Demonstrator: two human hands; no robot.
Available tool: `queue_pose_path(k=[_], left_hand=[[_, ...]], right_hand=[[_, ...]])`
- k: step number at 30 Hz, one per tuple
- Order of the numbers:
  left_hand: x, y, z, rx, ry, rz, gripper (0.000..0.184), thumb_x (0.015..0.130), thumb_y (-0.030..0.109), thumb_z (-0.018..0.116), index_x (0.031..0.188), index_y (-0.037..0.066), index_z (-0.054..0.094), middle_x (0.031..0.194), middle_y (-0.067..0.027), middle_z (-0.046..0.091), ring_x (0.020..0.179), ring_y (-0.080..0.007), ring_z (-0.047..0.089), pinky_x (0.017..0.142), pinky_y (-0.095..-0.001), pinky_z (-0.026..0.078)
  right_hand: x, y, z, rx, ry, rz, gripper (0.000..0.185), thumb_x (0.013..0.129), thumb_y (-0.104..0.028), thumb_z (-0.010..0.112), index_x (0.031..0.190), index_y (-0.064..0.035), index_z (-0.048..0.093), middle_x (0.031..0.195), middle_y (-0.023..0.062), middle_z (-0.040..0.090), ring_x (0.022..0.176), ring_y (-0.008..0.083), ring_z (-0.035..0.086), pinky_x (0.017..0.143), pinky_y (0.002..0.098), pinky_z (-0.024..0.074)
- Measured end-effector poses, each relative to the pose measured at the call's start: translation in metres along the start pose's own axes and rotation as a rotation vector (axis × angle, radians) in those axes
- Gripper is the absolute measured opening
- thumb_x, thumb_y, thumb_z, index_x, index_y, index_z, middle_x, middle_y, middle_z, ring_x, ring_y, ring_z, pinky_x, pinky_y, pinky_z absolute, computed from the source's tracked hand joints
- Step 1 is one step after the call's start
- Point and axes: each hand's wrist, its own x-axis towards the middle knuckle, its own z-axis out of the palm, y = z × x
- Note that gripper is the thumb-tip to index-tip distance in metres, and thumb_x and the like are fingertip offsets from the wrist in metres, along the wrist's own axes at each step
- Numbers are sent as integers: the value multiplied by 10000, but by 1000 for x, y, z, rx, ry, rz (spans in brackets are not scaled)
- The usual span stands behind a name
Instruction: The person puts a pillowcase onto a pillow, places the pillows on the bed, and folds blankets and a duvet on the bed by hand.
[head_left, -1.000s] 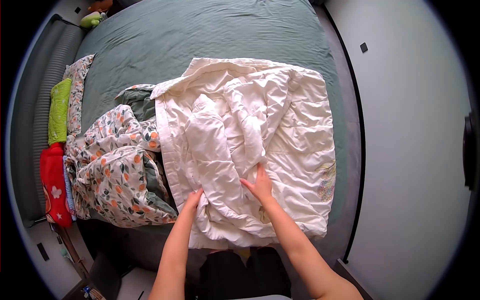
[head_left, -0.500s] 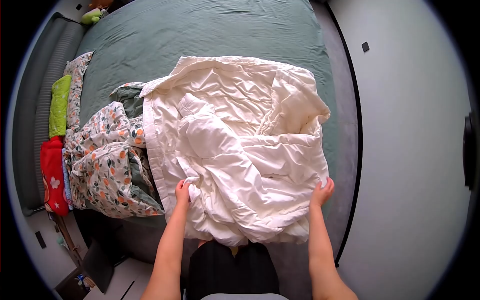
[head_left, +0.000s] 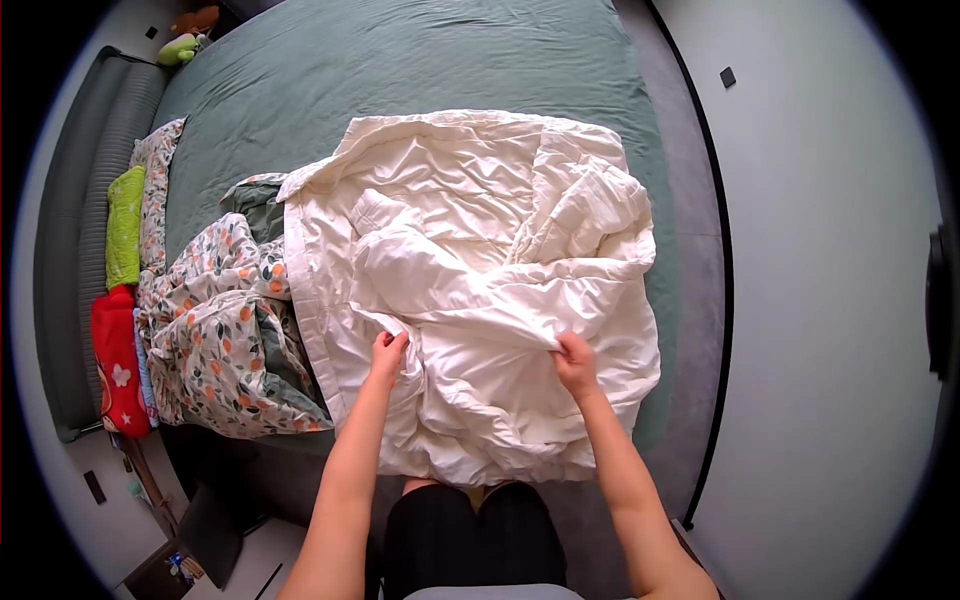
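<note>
A white quilt (head_left: pixel 470 220) lies bunched and partly folded over the near part of the bed. My left hand (head_left: pixel 388 355) is closed on a pinch of it, left of the middle. Farther right, my right hand (head_left: pixel 575 365) is closed on another fold, and the fabric stretches between the two hands. Beside the quilt's left edge lies a crumpled floral cover (head_left: pixel 225 330) with orange fruit prints and a grey-green inner side.
A green sheet (head_left: pixel 420 60) covers the bed. Along the padded headboard (head_left: pixel 75 250) are a floral pillow (head_left: pixel 156 190), a lime green cloth (head_left: pixel 124 225) and a red cloth (head_left: pixel 118 365). A wall (head_left: pixel 820 250) stands at the right.
My right hand went to the quilt's right edge, then came back inward with a fold of it. My left hand closed on the quilt and moved slightly up. The quilt's right part has been refolded.
</note>
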Motion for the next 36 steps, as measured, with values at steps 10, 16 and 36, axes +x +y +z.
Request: queue_pose_path(k=[10,16,36], left_hand=[[6,-23,66,139,73,46,1028,658,455,713,1342,-2,96,1272,-198,351,1067,-268,445,865,-366,389],[-4,-8,126,347,-248,381,310,745,224,613,974,17,578,833,-103,628,738,-200,586,677,-313,447],[5,-7,172,675,-103,460,484,703,351,684,991,-5,530,884,-147,597,764,-266,571,704,-345,447]], right_hand=[[-136,68,-227,30,1409,967,334,809,-60,463,1119,67,464,1073,183,530,966,280,526,856,353,430],[-101,71,-124,-367,746,547,392,737,-15,496,1128,-7,476,1130,152,489,1088,286,444,916,361,354],[-42,1,-76,1050,405,878,333,878,-199,468,1184,-66,470,1083,70,558,949,204,554,813,343,461]])
